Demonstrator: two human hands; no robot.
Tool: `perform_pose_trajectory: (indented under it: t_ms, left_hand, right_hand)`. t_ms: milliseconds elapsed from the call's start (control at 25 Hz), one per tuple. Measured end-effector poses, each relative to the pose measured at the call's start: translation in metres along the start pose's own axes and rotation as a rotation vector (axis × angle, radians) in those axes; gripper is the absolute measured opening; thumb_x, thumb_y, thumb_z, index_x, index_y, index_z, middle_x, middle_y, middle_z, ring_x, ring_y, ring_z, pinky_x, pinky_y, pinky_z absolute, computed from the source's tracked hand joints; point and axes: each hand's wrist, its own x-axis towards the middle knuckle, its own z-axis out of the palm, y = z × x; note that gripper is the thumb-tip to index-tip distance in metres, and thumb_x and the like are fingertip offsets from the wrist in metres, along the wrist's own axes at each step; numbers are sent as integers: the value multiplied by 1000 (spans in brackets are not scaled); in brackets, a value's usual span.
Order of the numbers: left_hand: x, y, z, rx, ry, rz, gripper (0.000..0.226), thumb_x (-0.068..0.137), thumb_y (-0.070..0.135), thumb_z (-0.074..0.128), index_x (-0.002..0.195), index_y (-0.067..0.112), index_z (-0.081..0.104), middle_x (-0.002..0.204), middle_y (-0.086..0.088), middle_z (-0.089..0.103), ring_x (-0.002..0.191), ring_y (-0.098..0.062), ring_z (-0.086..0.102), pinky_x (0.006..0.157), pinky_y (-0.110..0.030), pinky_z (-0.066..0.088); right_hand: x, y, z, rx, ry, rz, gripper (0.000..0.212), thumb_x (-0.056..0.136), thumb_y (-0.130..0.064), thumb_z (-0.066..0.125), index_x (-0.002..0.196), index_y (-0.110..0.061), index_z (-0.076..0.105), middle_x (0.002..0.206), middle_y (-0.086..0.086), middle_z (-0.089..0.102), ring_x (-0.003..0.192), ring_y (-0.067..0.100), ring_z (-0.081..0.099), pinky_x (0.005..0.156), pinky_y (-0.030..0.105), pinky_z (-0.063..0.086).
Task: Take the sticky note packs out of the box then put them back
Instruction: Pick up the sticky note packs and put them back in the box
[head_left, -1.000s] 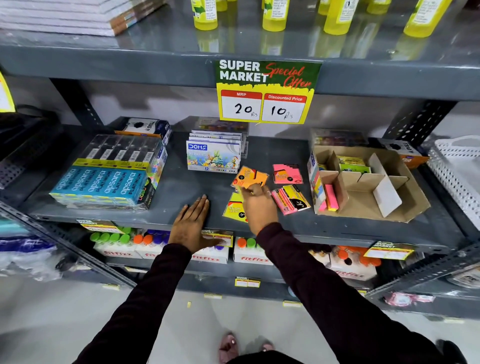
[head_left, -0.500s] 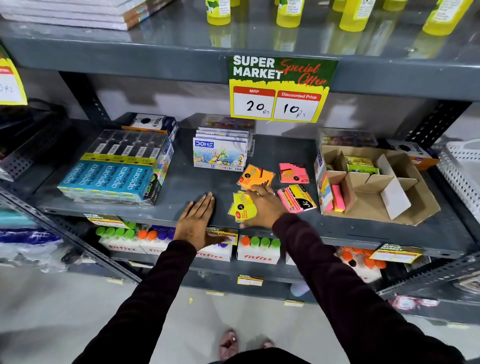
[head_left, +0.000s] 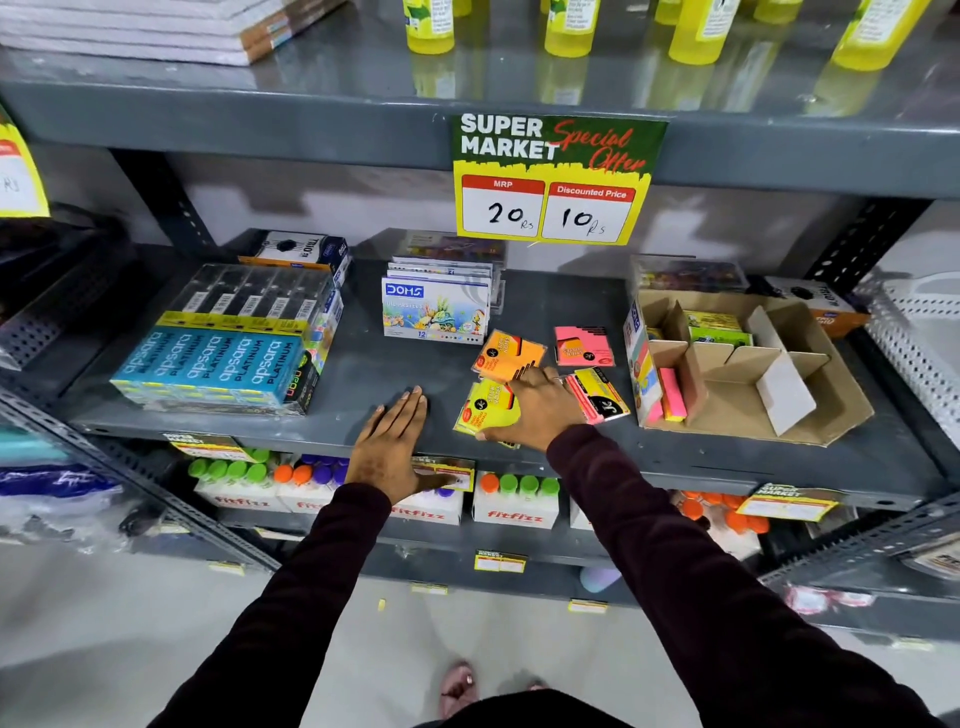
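Observation:
A brown cardboard box (head_left: 831, 415) with dividers stands on the right of the grey shelf. It holds a pink and a yellow sticky note pack (head_left: 670, 397) at its front left and a green pack (head_left: 714, 325) at its back. Loose on the shelf lie an orange pack (head_left: 506, 356), a pink pack (head_left: 582, 345) and a pink-and-yellow pack (head_left: 600, 397). My right hand (head_left: 530, 410) grips a yellow pack (head_left: 485, 408) near the shelf's front edge, fingers over it and thumb at its near side. My left hand (head_left: 389, 447) lies flat and open on the shelf edge.
Blue Apsara pencil boxes (head_left: 218, 364) fill the left of the shelf, with a DOMS box (head_left: 436, 309) behind the packs. A price sign (head_left: 556, 176) hangs from the shelf above. A white basket (head_left: 924, 332) stands at the far right. Fitfizz bottles (head_left: 514, 499) line the shelf below.
My right hand has left the orange pack on the shelf, drawn back toward the front edge and closed on the yellow pack. My left hand has stayed flat.

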Motion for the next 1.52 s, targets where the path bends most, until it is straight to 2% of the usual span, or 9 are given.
perform_pose_trajectory:
  t_ms: [160,280,440,560,760,1000,1160,1360,1520]
  left_hand:
    - [0,1,-1,-11,0,-2,117,63,77,56,146,11,6,158,-4,6,145,-18,8,117,-35,1]
    - [0,2,-1,-3,-2,-4,118,62,80,53,146,12,4,158,-3,4,145,-17,6,117,-34,0]
    - [-1,0,-1,-13,-7,-8,114,67,77,52,146,14,0,155,1,-5,144,-14,-1,116,-33,-4]
    - [-2,1,-2,-7,26,6,112,67,76,53,146,12,6,155,-1,0,145,-16,7,118,-35,3]
    - [-2,2,-5,-51,34,15,116,62,76,59,146,9,14,156,-8,16,144,-21,18,117,-38,10]
    - [1,1,-2,-38,-9,-6,117,64,80,51,146,14,2,158,-2,1,145,-16,1,116,-32,-5]
    - [1,-1,0,-42,-9,0,117,62,82,51,146,15,2,158,-1,2,145,-14,1,116,-31,-5]
    - [-1,0,-3,-107,61,8,110,60,74,54,144,9,23,153,-8,25,141,-24,24,115,-39,12]
    - [-1,3,-4,-90,56,1,110,61,71,63,142,8,26,152,-9,29,139,-26,30,114,-42,15]
  right_hand:
    - [-6,30,-13,60,76,306,72,83,-61,57,125,-3,53,135,20,47,128,37,43,102,42,44]
    - [-8,51,-23,109,-102,550,70,87,-43,64,137,0,41,143,22,42,134,38,40,107,44,40]
    - [-7,47,-31,46,-79,560,65,80,-35,75,131,-2,50,138,23,47,130,38,45,106,43,42]
    - [4,47,-43,44,2,474,35,90,-14,60,124,-3,56,130,22,57,122,38,54,99,42,48]
    - [30,53,-76,75,211,432,27,93,-1,49,115,0,64,119,25,65,113,40,61,90,41,52]
    - [39,77,-38,-123,115,267,41,95,5,39,126,-11,60,122,19,66,114,35,62,95,41,52]
    - [57,87,-35,-118,-19,202,37,91,1,53,127,-3,56,131,20,59,122,34,56,102,39,46]
    - [87,100,-60,-179,-287,175,86,71,-24,83,142,-4,39,148,17,43,133,32,46,109,34,40]
    - [97,102,-58,-172,-410,208,91,70,-29,84,144,-7,35,149,14,43,132,31,47,111,36,40]
